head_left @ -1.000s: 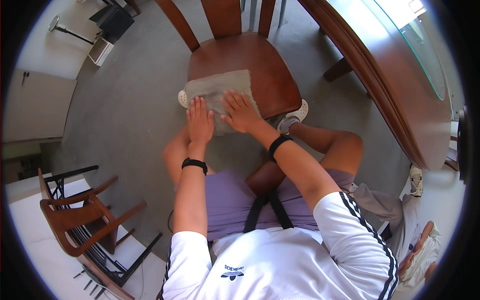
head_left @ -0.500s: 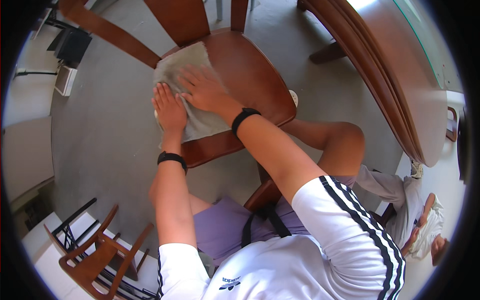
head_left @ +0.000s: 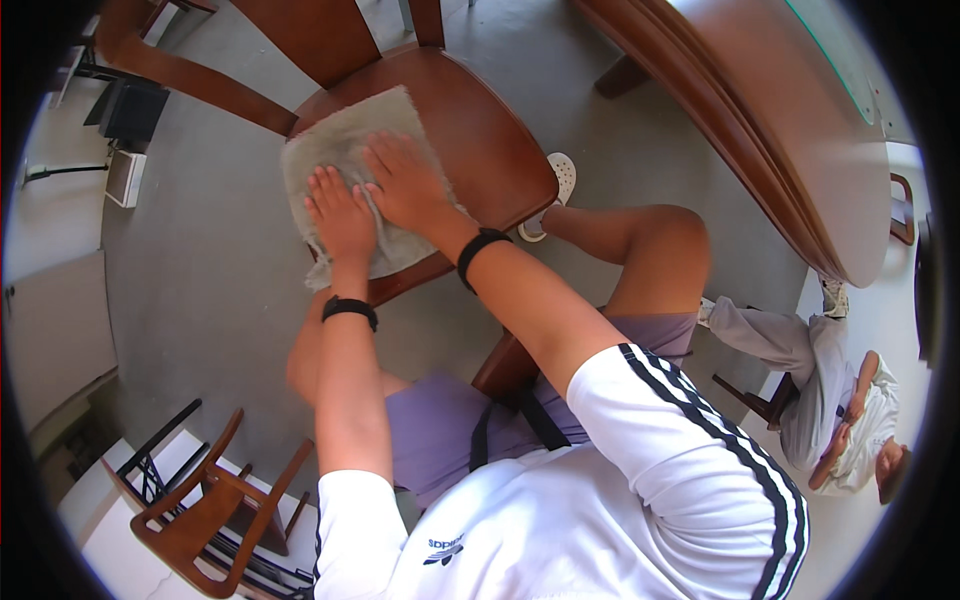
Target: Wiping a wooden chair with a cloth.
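Observation:
A grey-beige cloth (head_left: 400, 245) lies spread over the left part of a brown wooden chair seat (head_left: 475, 130). Its lower left corner hangs past the seat's edge. My left hand (head_left: 343, 215) rests flat on the cloth with fingers stretched out. Just to its right, my right hand (head_left: 408, 180) presses on the same cloth, palm down and fingers spread. The thumb of the right hand comes close to the left hand. Small folds show in the cloth between the two hands. Each wrist carries a black band.
A large round-edged wooden table (head_left: 740, 150) with a glass top stands at the right. Another wooden chair (head_left: 215, 510) is at the lower left. A person in pale clothes (head_left: 850, 420) sits at the far right. A black box-shaped object (head_left: 135, 108) is at the upper left.
The chair has shifted up and left in view. On the seat, the cloth and both hands now lie nearer the front left edge, with the cloth's corner hanging over. Both hands stay flat.

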Available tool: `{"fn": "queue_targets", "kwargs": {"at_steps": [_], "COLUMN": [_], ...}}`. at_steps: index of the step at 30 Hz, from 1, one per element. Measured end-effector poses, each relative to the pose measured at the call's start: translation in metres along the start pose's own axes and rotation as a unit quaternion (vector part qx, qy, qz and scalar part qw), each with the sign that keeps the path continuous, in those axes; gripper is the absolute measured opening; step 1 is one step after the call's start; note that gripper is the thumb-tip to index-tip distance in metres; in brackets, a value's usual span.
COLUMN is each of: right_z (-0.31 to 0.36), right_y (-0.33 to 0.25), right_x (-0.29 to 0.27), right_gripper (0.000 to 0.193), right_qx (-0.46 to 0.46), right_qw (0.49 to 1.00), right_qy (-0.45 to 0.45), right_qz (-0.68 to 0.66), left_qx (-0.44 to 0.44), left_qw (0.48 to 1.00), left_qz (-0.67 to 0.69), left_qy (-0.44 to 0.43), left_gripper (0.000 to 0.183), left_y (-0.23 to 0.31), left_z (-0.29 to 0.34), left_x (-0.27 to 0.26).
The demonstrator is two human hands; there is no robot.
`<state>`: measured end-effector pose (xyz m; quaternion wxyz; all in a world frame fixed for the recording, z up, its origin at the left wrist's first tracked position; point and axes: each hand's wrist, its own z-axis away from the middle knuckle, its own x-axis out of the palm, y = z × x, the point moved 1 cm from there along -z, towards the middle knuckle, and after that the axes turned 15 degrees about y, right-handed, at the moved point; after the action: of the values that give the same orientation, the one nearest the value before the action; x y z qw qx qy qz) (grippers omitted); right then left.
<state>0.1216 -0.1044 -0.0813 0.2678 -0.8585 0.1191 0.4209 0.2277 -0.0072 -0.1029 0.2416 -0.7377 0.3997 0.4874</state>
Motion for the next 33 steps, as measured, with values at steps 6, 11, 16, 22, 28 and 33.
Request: {"fn": "queue_targets", "kwargs": {"at_steps": [6,11,16,22,28,33], "right_z": [0.062,0.077,0.077,0.058,0.011,-0.026], "right_y": [0.039,0.058,0.083,0.107,0.125,0.127], "right_x": [-0.044,-0.075,-0.076,-0.064,-0.049,-0.040], "right_gripper": [0.057,0.056,0.053,0.054,0.060,0.061], "right_qx": [0.022,0.008,0.035,0.006,0.033,0.026], "right_qw": [0.998,0.997,0.993,0.994,0.971,0.943], "right_qy": [0.009,-0.051,-0.057,-0.021,-0.209,-0.313], "right_qz": [0.058,0.065,0.101,0.108,0.108,0.111], "left_qx": [0.022,0.030,0.032,0.014,0.043,0.048], "left_qw": [0.999,0.999,0.997,0.992,0.968,0.947], "left_qz": [0.017,0.043,0.071,0.083,0.064,0.086], "left_qy": [-0.019,-0.012,-0.022,-0.095,-0.239,-0.305], "left_gripper": [0.057,0.058,0.060,0.060,0.061,0.062], "left_y": [0.085,0.114,0.137,0.146,0.136,0.124], "left_z": [0.034,0.046,0.036,0.008,-0.035,-0.055], "left_x": [-0.032,-0.034,-0.025,-0.012,-0.001,0.007]}}
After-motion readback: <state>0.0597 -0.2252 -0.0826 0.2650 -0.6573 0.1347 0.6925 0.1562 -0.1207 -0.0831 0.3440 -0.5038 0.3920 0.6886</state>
